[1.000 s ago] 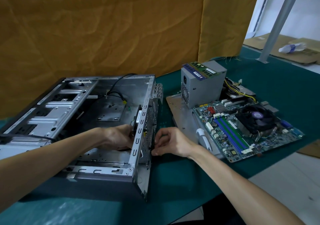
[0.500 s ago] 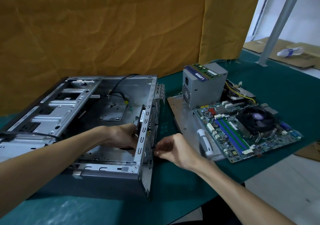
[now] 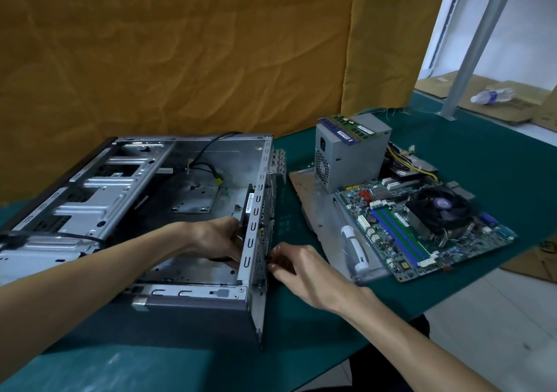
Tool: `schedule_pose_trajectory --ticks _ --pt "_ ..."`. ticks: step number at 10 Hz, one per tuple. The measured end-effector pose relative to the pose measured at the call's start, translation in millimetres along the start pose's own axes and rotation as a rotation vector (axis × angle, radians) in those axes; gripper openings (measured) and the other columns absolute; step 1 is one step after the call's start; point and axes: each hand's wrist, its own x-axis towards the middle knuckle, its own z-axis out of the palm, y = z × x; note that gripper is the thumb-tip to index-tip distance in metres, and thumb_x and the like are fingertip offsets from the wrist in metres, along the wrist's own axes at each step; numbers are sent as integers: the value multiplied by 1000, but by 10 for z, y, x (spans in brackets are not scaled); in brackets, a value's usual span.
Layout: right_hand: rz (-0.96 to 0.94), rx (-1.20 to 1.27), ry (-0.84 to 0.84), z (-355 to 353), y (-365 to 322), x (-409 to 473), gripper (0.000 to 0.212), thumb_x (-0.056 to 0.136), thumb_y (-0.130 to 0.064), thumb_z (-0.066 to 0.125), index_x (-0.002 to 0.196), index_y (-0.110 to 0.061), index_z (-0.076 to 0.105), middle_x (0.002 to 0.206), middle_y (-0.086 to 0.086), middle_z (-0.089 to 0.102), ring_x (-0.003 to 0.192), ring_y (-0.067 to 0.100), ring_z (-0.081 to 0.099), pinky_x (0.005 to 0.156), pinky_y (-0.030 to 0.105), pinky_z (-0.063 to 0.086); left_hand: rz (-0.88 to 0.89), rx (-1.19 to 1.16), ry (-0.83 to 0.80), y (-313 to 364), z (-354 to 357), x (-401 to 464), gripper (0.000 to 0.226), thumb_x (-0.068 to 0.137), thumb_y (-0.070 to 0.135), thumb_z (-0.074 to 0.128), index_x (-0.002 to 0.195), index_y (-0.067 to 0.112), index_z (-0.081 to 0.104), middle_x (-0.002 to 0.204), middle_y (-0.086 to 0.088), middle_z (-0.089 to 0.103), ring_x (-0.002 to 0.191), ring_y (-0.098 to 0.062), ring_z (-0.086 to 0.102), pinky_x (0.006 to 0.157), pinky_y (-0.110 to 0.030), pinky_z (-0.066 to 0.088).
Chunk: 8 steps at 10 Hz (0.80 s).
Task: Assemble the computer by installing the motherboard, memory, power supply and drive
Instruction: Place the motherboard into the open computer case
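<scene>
I see the case (image 3: 156, 199) lying open on its side on the green mat (image 3: 301, 346), its rear panel (image 3: 259, 241) facing right. My left hand (image 3: 217, 239) is inside the case, fingers curled round a black fan (image 3: 245, 211) that sits flat against the inner face of the rear panel; the thumb side is up near the fan's edge. The fingertips are hidden behind the panel's flange, so I cannot tell how tightly they close. My right hand (image 3: 297, 266) is outside the case, right against the rear panel, with thumb and forefinger pinched together on something small and dark at the panel's surface; I cannot make out what it is. The other fingers of that hand are loosely bent.

The motherboard (image 3: 422, 226) lies flat on the mat to the right, well apart from the case, its cooler (image 3: 437, 208) on top and blue and green slots showing. It partly overlaps a loose side panel (image 3: 316, 211), on which a screwdriver (image 3: 351, 238) with a white handle rests. The power supply (image 3: 349, 156) stands at the far end of that panel, touching the motherboard's far edge, with memory sticks (image 3: 349, 128) lying on top of it. Its cables (image 3: 404, 162) trail behind it to the right. Black cables run inside the case.
</scene>
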Motion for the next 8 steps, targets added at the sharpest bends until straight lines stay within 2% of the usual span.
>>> schedule_pose_trajectory --ticks 1,2,3,4,5,6,7,8 --pt "-13 -21 10 -26 -18 6 12 102 -23 59 90 -20 57 76 -11 57 62 -5 49 55 16 35 11 2 -11 -22 13 29 34 85 9 79 115 0 66 115 -22 71 112 -37 68 99 -53 54" --pt "18 -6 4 -21 -20 16 17 102 -22 59 85 -26 54 71 -14 56 61 -3 51 55 16 36 9 -61 -13 15 11 -29 35 86 2 77 118 -3 64 118 -23 70 114 -37 67 98 -48 55" --pt "121 109 -11 40 -22 6 24 105 -27 52 82 -20 58 72 -2 66 62 2 57 59 18 40 23 -74 -22 84 12 -88 34 87 -3 74 119 -6 62 119 -25 69 114 -37 67 95 -41 58" --pt "153 117 -13 78 -37 3 31 106 -31 47 79 -19 58 76 1 69 64 6 59 62 21 42 45 -70 -26 105 0 -124 34 88 -2 74 119 -8 62 120 -26 69 115 -39 66 99 -47 54" --pt "130 95 -28 54 -47 -5 27 105 -31 48 82 -19 57 75 -1 69 66 8 61 63 20 43 40 -55 -50 142 -6 -167 30 88 -2 74 116 -5 64 114 -20 73 112 -34 69 95 -45 57" --pt "174 106 -32 74 -52 12 30 105 -29 46 81 -15 57 70 2 68 59 9 58 60 22 44 59 -173 -95 180 13 -194 24 87 -7 72 102 9 63 84 8 78 84 -5 75 71 -19 58" --pt "301 243 -88 122 -80 56 34 107 -26 40 83 -10 57 57 2 65 45 10 49 52 24 42 74 -210 -97 193 29 -216 28 87 -13 68 100 11 60 74 14 76 74 0 72 65 -15 56" --pt "352 349 -129 113 -101 73 32 109 -24 37 85 -13 54 55 3 64 40 13 47 47 28 38 104 -199 -81 209 33 -235 29 88 -17 65 103 8 60 73 13 75 73 0 72 66 -17 57"
